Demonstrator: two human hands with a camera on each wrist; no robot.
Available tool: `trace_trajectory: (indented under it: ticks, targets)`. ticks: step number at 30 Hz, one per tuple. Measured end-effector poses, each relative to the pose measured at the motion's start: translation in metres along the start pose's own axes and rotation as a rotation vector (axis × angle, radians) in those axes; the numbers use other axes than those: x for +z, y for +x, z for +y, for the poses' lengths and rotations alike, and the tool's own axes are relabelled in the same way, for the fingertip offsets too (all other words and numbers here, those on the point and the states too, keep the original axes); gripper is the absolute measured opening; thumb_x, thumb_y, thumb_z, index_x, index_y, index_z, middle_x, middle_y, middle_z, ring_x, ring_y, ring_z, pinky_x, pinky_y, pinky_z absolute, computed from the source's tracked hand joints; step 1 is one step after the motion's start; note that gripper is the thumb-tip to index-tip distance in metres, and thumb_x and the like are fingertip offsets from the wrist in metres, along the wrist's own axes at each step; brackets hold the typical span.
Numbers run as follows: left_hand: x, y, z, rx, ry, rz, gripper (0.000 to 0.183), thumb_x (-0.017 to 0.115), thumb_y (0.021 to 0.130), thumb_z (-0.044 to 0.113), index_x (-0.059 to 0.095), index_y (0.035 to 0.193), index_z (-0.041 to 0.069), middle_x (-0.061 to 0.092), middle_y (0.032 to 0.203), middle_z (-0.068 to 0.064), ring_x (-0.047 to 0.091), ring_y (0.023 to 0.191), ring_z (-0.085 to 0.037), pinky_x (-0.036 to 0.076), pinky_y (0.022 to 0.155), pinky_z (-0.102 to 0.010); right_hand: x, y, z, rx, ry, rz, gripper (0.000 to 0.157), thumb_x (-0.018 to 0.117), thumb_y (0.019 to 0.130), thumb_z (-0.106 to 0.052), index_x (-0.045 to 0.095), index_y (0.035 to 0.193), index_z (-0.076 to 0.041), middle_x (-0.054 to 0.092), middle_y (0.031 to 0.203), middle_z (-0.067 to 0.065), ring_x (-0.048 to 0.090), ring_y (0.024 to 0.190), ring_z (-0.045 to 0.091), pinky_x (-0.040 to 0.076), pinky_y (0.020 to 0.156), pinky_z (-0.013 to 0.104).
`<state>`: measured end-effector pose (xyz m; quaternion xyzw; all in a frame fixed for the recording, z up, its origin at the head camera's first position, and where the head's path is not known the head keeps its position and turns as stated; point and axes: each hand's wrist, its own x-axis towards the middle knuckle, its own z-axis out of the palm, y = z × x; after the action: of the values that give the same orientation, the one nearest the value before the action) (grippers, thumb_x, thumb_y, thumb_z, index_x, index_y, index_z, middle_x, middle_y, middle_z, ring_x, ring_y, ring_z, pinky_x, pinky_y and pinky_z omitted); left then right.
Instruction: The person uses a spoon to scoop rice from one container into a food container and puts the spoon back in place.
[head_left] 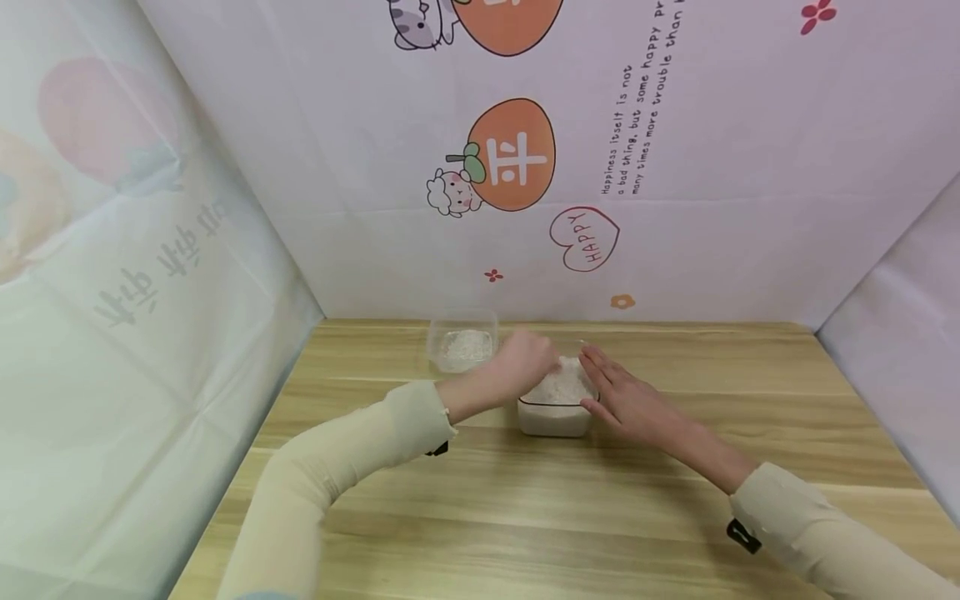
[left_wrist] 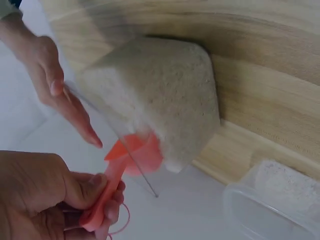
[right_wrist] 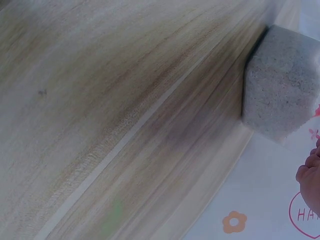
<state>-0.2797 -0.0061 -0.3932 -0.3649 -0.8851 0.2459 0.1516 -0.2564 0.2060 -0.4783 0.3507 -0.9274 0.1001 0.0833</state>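
A clear square tub (head_left: 555,422) with a dark rim line holds a pale, grainy material (head_left: 564,385). My left hand (head_left: 527,363) is over its left side; in the left wrist view the same hand (left_wrist: 50,192) grips the handle of a coral measuring scoop (left_wrist: 145,156), thumb on top. The scoop's cup dips into the pale material. In the head view the scoop is hidden behind the left hand. My right hand (head_left: 630,400) rests against the tub's right rim with fingers straight; the left wrist view also shows those extended fingers.
A second clear plastic container (head_left: 431,342), holding some white grainy material, stands left of the tub, near the back wall. The wooden table (head_left: 480,517) meets printed cloth walls (head_left: 375,267) at the back and sides.
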Motion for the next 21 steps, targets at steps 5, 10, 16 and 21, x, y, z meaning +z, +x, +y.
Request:
trace_trajectory:
  ticks: [5, 10, 16, 21]
  targets:
    - [-0.001, 0.008, -0.015, 0.076, -0.12, -0.095, 0.022, 0.059, 0.09, 0.029, 0.066, 0.07, 0.022, 0.065, 0.073, 0.008, 0.051, 0.057, -0.005, 0.05, 0.052, -0.026, -0.001, 0.0, 0.0, 0.004, 0.01, -0.005, 0.069, 0.042, 0.097, -0.041, 0.02, 0.146, 0.002, 0.018, 0.153, 0.019, 0.017, 0.142, 0.03, 0.029, 0.107, 0.047]
    - [-0.004, 0.015, -0.031, 0.124, -0.329, -0.328, 0.015, 0.052, 0.089, 0.007, 0.062, 0.079, 0.014, 0.064, 0.082, 0.001, 0.052, 0.066, -0.01, 0.047, 0.054, -0.026, 0.0, 0.001, 0.001, 0.016, 0.015, -0.019, 0.069, 0.041, 0.097, -0.042, 0.018, 0.147, 0.001, 0.015, 0.154, 0.017, 0.016, 0.142, 0.029, 0.029, 0.107, 0.047]
    - [0.003, 0.018, -0.047, 0.16, -0.546, -0.5, 0.024, 0.05, 0.085, 0.0, 0.057, 0.064, 0.011, 0.053, 0.058, 0.001, 0.043, 0.047, -0.008, 0.035, 0.045, -0.021, 0.001, 0.001, 0.001, 0.018, 0.027, -0.011, 0.069, 0.042, 0.097, -0.041, 0.019, 0.147, 0.001, 0.015, 0.154, 0.017, 0.017, 0.142, 0.03, 0.031, 0.106, 0.046]
    - [0.009, 0.019, -0.053, 0.201, -0.613, -0.524, 0.032, 0.049, 0.086, 0.004, 0.061, 0.057, 0.009, 0.055, 0.051, 0.0, 0.046, 0.043, -0.008, 0.035, 0.048, -0.021, 0.001, 0.0, 0.001, 0.02, 0.037, -0.013, 0.07, 0.043, 0.097, -0.041, 0.017, 0.147, 0.001, 0.017, 0.153, 0.019, 0.016, 0.142, 0.029, 0.032, 0.106, 0.047]
